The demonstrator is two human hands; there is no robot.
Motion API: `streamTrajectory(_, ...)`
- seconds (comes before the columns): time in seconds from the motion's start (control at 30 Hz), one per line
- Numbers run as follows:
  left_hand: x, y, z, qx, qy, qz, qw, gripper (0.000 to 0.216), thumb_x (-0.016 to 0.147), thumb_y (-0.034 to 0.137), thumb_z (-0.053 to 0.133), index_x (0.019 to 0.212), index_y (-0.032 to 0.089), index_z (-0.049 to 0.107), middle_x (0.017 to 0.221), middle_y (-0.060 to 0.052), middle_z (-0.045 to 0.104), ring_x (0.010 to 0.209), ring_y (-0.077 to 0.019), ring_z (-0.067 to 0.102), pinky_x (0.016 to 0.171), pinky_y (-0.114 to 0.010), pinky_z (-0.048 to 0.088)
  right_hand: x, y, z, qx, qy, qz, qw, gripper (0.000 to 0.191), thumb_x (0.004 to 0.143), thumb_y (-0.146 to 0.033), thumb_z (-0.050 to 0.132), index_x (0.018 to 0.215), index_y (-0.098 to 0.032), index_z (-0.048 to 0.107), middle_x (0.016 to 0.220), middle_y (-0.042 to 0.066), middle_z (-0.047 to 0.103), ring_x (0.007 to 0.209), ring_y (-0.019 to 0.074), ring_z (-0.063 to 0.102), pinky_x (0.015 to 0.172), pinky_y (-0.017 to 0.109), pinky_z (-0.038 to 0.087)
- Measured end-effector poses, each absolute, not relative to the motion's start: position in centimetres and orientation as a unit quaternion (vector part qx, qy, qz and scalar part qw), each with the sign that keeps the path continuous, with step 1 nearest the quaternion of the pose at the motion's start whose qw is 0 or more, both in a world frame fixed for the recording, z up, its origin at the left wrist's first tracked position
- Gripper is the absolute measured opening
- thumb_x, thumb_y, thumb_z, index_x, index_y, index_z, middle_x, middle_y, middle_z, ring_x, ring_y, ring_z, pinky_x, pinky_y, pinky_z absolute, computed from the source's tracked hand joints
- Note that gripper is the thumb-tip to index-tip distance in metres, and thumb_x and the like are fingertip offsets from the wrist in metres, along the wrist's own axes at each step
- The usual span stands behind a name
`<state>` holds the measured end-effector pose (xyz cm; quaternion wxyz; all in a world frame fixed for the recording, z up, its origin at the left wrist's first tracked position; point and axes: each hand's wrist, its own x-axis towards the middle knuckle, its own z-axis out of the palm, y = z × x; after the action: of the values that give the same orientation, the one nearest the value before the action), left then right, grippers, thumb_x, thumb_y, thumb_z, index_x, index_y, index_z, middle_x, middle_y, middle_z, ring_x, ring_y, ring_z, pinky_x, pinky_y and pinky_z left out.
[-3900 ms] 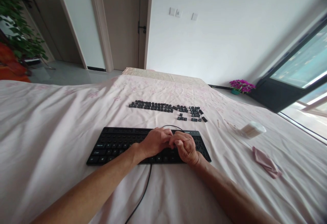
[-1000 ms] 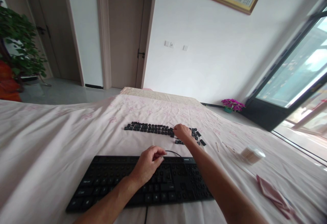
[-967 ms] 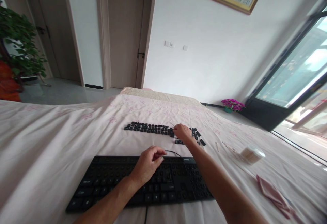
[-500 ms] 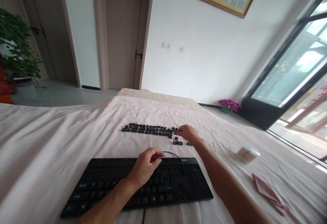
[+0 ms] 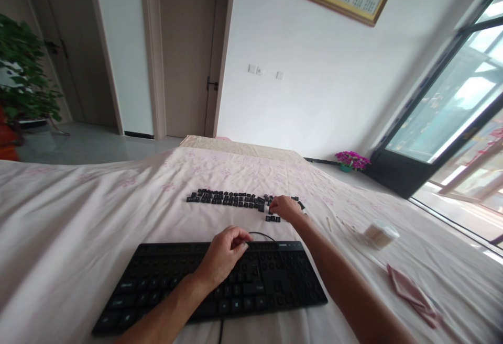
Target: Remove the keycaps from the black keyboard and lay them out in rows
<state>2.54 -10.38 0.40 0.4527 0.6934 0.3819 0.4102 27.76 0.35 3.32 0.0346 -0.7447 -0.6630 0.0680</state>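
A black computer keyboard (image 5: 271,276) lies on the cloth in front of me, with many keycaps off and some still on, mostly along its lower rows. Over its back edge is my left hand (image 5: 226,252), thumb and fingertips closed together; whatever may be between them is hidden. Farther out, my right hand (image 5: 286,209) reaches down with its fingers pinched at a small black keycap, which they partly cover. Loose keycaps (image 5: 223,197) lie in rows to the left of that hand. A few more keycaps (image 5: 273,219) sit just below its fingertips.
A pale flowered cloth (image 5: 98,213) with folds covers the surface. To the right are a clear tub of cotton swabs (image 5: 381,234), some loose swabs (image 5: 346,223) and a folded pink cloth (image 5: 412,294). The keyboard's cable (image 5: 262,234) curves behind it.
My right hand has shifted slightly nearer to me, from the back keycaps onto a single keycap in front of them. My left hand has stayed over the keyboard.
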Motion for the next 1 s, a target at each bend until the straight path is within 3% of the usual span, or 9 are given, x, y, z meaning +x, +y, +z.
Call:
streamTrajectory(0.4, 2.6, -10.5, 0.7, 0.694, 0.384, 0.405, 0.454, 0.017, 0.076, 0.017, 0.053, 0.087, 0.017, 0.066, 0.089, -0.005, 0.067, 0.083, -0.0162, 0.063, 0.08, -0.025, 0.048, 28.7, 0.7, 3.0, -0.755, -0.652, 0.066, 0.031, 0.018, 0.069, -0.032, 0.067, 0.086, -0.03, 0.075, 0.087, 0.002, 0.071, 0.087, 0.0208, 0.064, 0.067, 0.025, 0.042)
streamTrajectory(1.0, 2.5, -10.6, 0.6, 0.7, 0.382, 0.405, 0.447, 0.017, 0.077, 0.017, 0.051, 0.087, 0.017, 0.065, 0.089, -0.005, 0.066, 0.083, -0.0166, 0.062, 0.08, -0.026, 0.048, 28.6, 0.8, 3.6, -0.754, -0.652, 0.017, 0.082, 0.023, 0.078, -0.026, 0.056, 0.094, -0.029, 0.073, 0.095, 0.003, 0.07, 0.088, 0.0207, 0.063, 0.07, 0.026, 0.042)
